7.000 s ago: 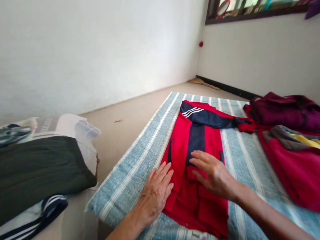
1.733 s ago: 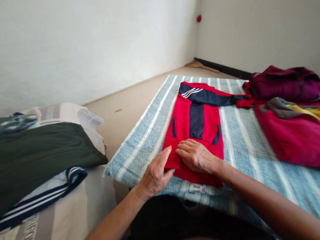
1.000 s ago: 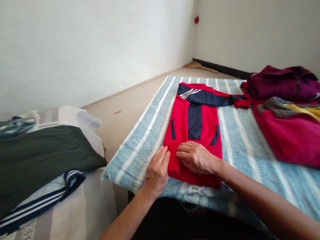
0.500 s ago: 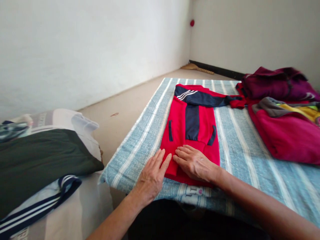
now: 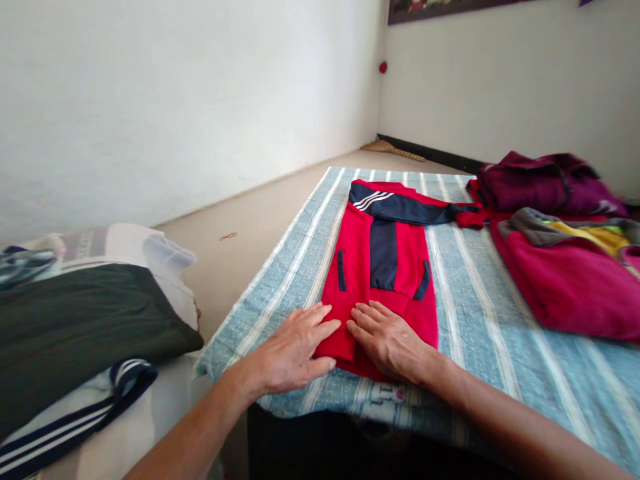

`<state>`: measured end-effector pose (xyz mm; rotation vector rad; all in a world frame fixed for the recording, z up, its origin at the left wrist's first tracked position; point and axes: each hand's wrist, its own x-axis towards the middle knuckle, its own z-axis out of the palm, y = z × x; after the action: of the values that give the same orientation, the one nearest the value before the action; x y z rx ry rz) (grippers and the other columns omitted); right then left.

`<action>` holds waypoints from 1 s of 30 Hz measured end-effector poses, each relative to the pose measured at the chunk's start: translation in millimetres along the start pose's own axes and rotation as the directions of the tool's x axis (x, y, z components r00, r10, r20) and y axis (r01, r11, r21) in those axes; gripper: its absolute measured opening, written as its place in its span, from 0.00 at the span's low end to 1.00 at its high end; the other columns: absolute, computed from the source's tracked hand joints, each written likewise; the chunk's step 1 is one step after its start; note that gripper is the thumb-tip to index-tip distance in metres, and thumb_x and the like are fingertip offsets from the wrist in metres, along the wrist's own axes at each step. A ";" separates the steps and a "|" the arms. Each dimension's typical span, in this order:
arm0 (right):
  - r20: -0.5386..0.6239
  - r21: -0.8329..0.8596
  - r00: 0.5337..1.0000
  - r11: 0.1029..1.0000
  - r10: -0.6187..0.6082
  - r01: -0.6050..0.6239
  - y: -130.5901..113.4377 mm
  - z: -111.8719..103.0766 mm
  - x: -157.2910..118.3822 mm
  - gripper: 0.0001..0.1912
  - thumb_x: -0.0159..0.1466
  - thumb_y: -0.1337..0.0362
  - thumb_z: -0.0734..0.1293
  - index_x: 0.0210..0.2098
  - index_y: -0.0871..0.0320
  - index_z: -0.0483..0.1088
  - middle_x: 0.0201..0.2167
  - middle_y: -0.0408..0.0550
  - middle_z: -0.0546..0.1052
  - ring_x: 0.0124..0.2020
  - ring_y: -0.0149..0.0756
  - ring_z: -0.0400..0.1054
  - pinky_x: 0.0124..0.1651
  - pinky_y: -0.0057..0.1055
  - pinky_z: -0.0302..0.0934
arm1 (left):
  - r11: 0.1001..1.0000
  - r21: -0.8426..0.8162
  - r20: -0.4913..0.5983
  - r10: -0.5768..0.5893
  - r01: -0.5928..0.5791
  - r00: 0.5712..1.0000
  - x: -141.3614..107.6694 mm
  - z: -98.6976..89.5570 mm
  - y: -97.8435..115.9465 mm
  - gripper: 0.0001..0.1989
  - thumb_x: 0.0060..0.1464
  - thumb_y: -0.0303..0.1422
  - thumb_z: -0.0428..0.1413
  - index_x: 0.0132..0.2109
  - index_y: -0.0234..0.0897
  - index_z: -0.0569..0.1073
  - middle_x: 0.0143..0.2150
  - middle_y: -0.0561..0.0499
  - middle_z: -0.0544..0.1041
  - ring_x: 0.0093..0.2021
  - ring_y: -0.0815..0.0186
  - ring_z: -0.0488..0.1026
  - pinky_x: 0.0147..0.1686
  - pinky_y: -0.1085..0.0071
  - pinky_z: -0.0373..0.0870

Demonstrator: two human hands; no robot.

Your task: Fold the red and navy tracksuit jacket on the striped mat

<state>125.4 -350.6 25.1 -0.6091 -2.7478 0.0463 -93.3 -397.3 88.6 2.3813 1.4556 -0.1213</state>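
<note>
A red jacket [image 5: 351, 273] with navy panels and white stripes lies folded lengthwise on a blue-and-white striped cloth [image 5: 280, 287]. One navy sleeve reaches out to the right across its upper part. My left hand [image 5: 295, 347] rests at the jacket's lower left edge, fingers spread and thumb apart, holding nothing. Flat on the lower part of the jacket lies my right hand [image 5: 387, 340], its fingers stretched out and pointing up and left.
Folded crimson [image 5: 570, 287] and purple [image 5: 550, 183] garments are stacked at the right. Dark green clothing [image 5: 95, 320] and a striped navy piece [image 5: 65, 417] lie on a separate surface at the left. A broom [image 5: 393, 150] is on the floor by the far corner.
My left hand has shifted left and turned, its thumb now spread near the jacket's lower edge. My right hand stays on the jacket. The view has tilted up slightly.
</note>
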 end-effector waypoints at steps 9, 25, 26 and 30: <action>-0.044 0.038 0.999 0.999 -0.014 0.015 -3.5 -1.3 1.5 0.15 0.65 0.72 0.58 0.50 0.65 0.67 0.49 0.61 0.72 0.54 0.46 0.65 0.57 0.47 0.60 | 0.988 0.036 -0.469 -0.118 0.152 0.875 94.0 7.0 -7.8 0.14 0.58 0.28 0.48 0.50 0.32 0.70 0.59 0.39 0.67 0.62 0.58 0.62 0.60 0.61 0.60; -0.265 0.164 0.943 0.973 0.202 -0.162 52.2 -43.5 -43.9 0.10 0.66 0.71 0.59 0.38 0.60 0.72 0.40 0.54 0.76 0.41 0.37 0.72 0.43 0.34 0.69 | 0.969 0.049 -0.502 -0.185 0.242 0.845 122.2 50.4 -4.7 0.20 0.63 0.35 0.43 0.58 0.30 0.64 0.64 0.39 0.61 0.66 0.55 0.52 0.62 0.54 0.54; -0.263 0.159 0.944 0.974 0.200 -0.162 50.0 -42.3 -47.2 0.10 0.66 0.71 0.59 0.38 0.60 0.71 0.40 0.54 0.76 0.41 0.37 0.72 0.43 0.34 0.69 | 0.968 0.061 -0.511 -0.179 0.244 0.841 122.0 50.2 -3.4 0.20 0.63 0.34 0.44 0.58 0.30 0.65 0.64 0.39 0.62 0.66 0.54 0.53 0.61 0.53 0.54; -0.230 0.148 0.959 0.980 0.168 -0.136 33.3 -36.1 -61.2 0.10 0.66 0.70 0.59 0.41 0.60 0.71 0.42 0.54 0.76 0.43 0.39 0.72 0.44 0.36 0.69 | 0.962 0.159 -0.552 -0.102 0.224 0.828 118.6 48.0 4.4 0.18 0.62 0.30 0.43 0.56 0.29 0.66 0.61 0.36 0.65 0.65 0.52 0.56 0.59 0.51 0.57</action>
<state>202.9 -347.3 37.2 -0.7368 -2.4374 0.1751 -28.7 -314.7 15.1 2.5882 1.9910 0.4100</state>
